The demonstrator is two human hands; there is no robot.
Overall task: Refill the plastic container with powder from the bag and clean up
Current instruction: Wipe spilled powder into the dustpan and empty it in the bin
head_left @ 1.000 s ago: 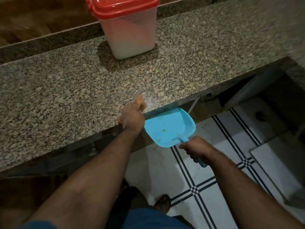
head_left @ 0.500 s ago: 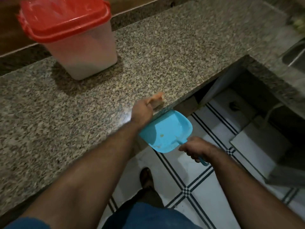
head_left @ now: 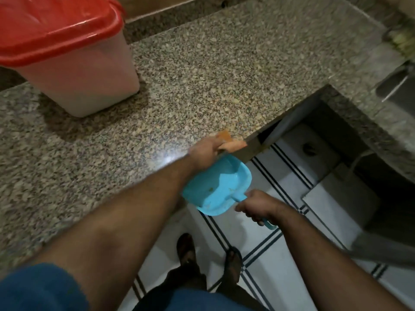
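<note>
**Wiping the counter edge over the dustpan**

Holding an orange cloth (head_left: 229, 141) in my left hand (head_left: 205, 153), I am pressing it against the front edge of the granite counter (head_left: 202, 75), fingers curled around it. My right hand (head_left: 258, 206) is gripping the handle of the blue dustpan (head_left: 219, 188), keeping the pan just under the counter lip, below the cloth. A few specks are lying in the pan. The plastic container (head_left: 76, 75), its red lid (head_left: 51, 28) on, is standing well back on the counter to my left.
</note>
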